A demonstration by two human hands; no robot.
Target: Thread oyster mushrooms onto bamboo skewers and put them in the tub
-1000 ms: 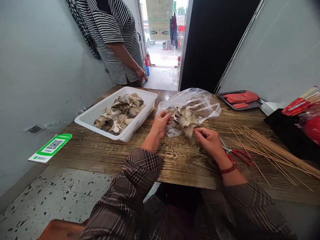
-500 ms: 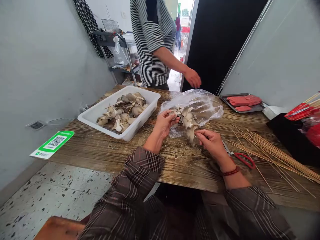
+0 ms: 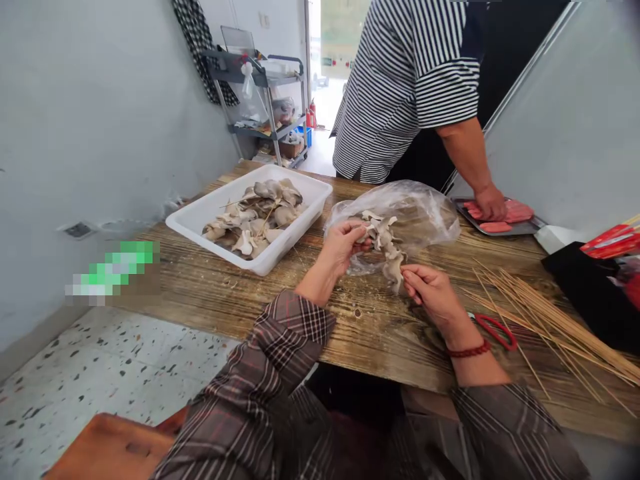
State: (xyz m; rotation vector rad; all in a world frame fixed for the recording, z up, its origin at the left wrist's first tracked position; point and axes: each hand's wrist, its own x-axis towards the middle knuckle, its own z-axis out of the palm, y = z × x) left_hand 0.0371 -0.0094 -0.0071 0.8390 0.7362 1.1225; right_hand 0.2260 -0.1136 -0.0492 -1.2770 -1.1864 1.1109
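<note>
A row of grey-white oyster mushrooms hangs between my two hands above the table. My left hand is closed, pinching the upper end of the row. At the lower end, my right hand pinches the edge of the last mushroom between thumb and fingers. Whether a stick runs through the row cannot be made out. Behind the mushrooms lies a clear plastic bag. More oyster mushrooms, with thin sticks among them, fill a white plastic tub to the left.
Bamboo skewers and red-handled scissors lie right of my right hand. A co-worker's hand touches pink meat on a dark tray at the back right. A black box stands at the right edge. Behind the table is a shelf cart.
The co-worker has moved to the right, and their hand has gone from above the bag down to the meat tray. My hands keep their hold; the mushroom row has turned slightly.
</note>
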